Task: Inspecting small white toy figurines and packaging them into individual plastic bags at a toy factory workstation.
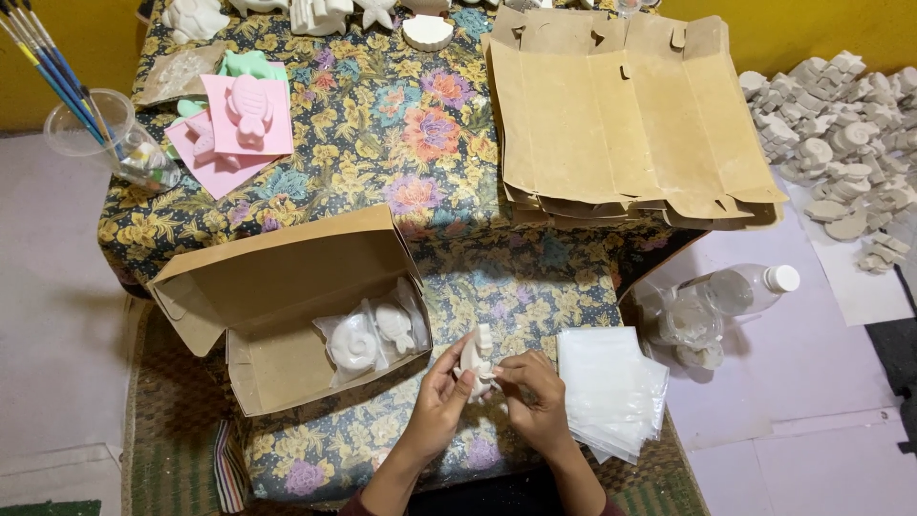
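Pinching a white plaster figure point(476, 358) between left hand point(441, 401) and right hand point(531, 394), both clamped; loosened fingers could drop it, chipping against the open box point(287, 315) at nine o'clock.

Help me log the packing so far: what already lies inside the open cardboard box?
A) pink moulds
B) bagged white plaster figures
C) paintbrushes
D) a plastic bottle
B: the open cardboard box holds clear-bagged white plaster figures, while both hands, left hand and right hand, hold another white figure outside it.
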